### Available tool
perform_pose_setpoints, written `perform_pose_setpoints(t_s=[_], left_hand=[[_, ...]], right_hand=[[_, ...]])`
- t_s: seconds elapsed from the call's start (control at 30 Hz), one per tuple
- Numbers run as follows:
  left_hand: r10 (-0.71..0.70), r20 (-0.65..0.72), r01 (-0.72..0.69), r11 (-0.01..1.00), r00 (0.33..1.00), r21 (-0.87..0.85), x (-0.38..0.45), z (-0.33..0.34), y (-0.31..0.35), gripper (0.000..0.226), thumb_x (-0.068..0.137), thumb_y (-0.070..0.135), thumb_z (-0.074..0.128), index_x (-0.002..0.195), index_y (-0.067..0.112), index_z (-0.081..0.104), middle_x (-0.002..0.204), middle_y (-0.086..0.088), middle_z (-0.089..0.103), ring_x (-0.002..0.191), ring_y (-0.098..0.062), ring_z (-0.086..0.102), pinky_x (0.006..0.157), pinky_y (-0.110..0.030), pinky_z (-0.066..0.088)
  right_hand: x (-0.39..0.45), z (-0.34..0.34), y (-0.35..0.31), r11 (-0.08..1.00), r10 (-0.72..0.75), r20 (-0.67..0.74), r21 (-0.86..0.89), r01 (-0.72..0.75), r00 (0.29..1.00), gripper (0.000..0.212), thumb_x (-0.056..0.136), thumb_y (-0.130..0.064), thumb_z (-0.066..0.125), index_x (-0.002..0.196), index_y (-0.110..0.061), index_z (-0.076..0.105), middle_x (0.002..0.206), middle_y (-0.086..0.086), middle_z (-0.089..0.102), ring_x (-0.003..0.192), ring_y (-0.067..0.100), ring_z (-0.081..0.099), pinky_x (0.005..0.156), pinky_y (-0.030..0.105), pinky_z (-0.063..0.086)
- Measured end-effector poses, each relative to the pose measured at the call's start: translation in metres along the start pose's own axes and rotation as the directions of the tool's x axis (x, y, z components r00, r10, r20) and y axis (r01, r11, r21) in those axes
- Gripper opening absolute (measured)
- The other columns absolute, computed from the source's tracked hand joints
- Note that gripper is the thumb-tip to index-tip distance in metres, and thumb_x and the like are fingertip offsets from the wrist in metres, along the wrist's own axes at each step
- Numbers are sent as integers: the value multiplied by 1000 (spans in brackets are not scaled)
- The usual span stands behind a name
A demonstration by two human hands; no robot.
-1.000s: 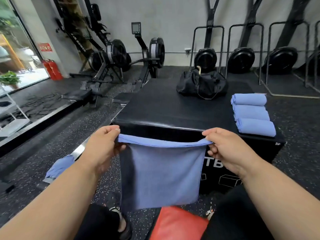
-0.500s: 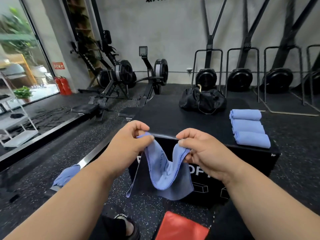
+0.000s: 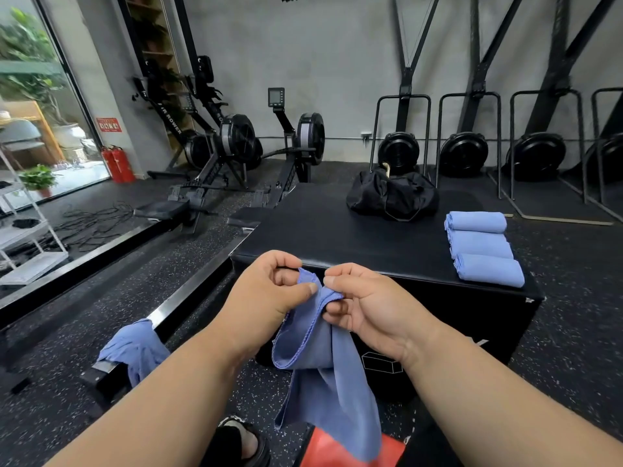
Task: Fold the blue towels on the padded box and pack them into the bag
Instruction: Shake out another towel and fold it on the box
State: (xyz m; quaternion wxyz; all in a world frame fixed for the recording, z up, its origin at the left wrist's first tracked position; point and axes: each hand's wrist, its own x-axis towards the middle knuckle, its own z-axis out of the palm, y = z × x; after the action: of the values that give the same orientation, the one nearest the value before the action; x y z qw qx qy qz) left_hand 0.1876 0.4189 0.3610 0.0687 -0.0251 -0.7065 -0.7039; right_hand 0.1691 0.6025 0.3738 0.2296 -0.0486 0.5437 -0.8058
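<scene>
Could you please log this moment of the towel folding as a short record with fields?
Left hand: pinches one top corner of the thin blue cloth towel
Right hand: pinches the other corner, beside the left
Towel state: hangs doubled in front of the black padded box
Finished: three rolled blue towels in a row on the box's right side
Bag: black soft duffel bag at the box's far edge
Waiting: crumpled blue towel on a metal rail, lower left
</scene>
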Motion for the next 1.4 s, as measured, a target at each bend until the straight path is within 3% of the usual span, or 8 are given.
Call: perform_pose_setpoints(t_s=[0.2,0.37,0.67,0.9,1.03,1.2,1.33,1.4], left_hand=[[7,19,-6,1000,1000,-27,-1,-1,-2,29,70,25,86,91,33,68,91,-16,67,83,-26,57,80,-47,44],[-24,45,26,998,999,-54,-2,-5,-4,29,74,25,84,97,25,67,81,-7,62,70,-18,53,62,-28,45],[19,145,-14,999,989,-40,-3,-13,-21,52,73,2,84,120,12,66,108,-8,78,100,-17,72,86,-26,58],[12,62,-9,999,998,-39,2,-15,-26,31,79,15,84,108,10,73,103,-13,78,96,-19,73,85,-25,58],[-1,53,3,999,999,-41,4,-20,-26,34,80,17,81,112,11,70,107,-20,77,100,-24,72,91,-31,55],[4,44,0,997,999,-81,6,-21,-18,38,80,13,83,115,11,67,93,-10,78,85,-16,73,77,-23,55],[47,70,-44,998,996,-47,8,-26,-8,36,79,14,77,114,12,67,87,-4,75,81,-11,70,74,-20,55],[60,108,-59,998,992,-10,12,-31,-3,35,82,12,80,113,14,65,84,1,72,79,-9,66,73,-18,53]], right_hand=[[7,1,5,997,12,49,70,-16,999,10,101,-8,61,109,-9,66,83,10,69,63,16,62,64,28,60],[12,-8,5,986,51,131,149,-70,990,34,95,-4,41,119,2,64,95,23,72,69,27,71,72,36,63],[19,-14,17,994,38,126,93,-50,991,33,98,7,49,126,-7,60,106,22,73,83,28,73,84,37,61],[21,-14,22,996,-8,127,-88,19,992,36,98,4,61,131,-11,65,90,8,76,78,15,71,82,27,58],[28,-18,27,898,-121,133,-407,166,984,23,97,-13,71,118,-21,78,82,5,66,74,9,58,75,24,50],[34,-24,35,834,-195,131,-499,235,972,16,94,-25,77,110,-26,77,83,3,52,76,17,45,74,38,40],[39,-24,41,847,-131,206,-486,217,970,37,85,-30,72,122,-32,73,114,10,70,99,23,64,103,43,53],[43,-26,44,818,-121,229,-528,227,966,36,82,-38,71,117,-34,74,122,16,68,113,30,66,111,52,48]])
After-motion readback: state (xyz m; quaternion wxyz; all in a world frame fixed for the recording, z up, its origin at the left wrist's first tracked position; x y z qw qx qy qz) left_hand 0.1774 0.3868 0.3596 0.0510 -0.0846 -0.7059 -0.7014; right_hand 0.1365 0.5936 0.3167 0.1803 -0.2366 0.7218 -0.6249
